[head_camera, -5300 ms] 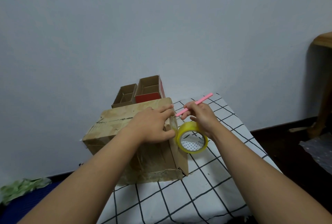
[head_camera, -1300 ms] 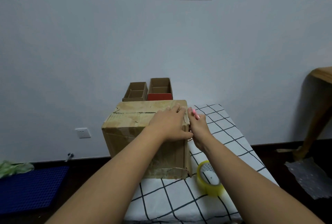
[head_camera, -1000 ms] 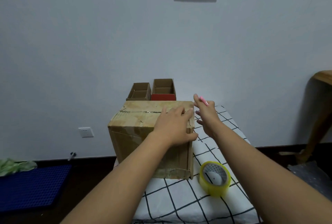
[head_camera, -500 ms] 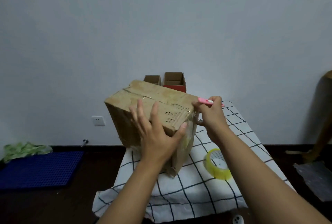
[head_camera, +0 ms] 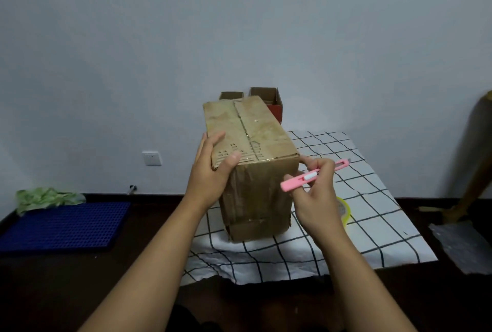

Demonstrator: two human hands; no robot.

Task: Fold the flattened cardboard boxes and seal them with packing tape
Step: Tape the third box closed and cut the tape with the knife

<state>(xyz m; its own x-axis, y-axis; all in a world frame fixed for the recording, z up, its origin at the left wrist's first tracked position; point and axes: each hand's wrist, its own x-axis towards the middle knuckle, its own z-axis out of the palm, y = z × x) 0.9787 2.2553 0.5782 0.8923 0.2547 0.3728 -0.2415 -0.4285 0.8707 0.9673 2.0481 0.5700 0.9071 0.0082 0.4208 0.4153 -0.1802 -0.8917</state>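
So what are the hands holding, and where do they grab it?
The left hand grips the cardboard box at its near top-left corner. The right hand pinches the pink box cutter around its middle.

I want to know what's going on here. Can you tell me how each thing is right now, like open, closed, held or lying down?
Big cardboard box: closed, seam taped, on the checked cloth.
Left hand: holds the box's near left corner.
Right hand: fingers curled round the cutter.
Pink cutter: held beside the box; blade too small to tell.
Tape roll: on the cloth, partly hidden.
Two small boxes: tops open, behind the big box.
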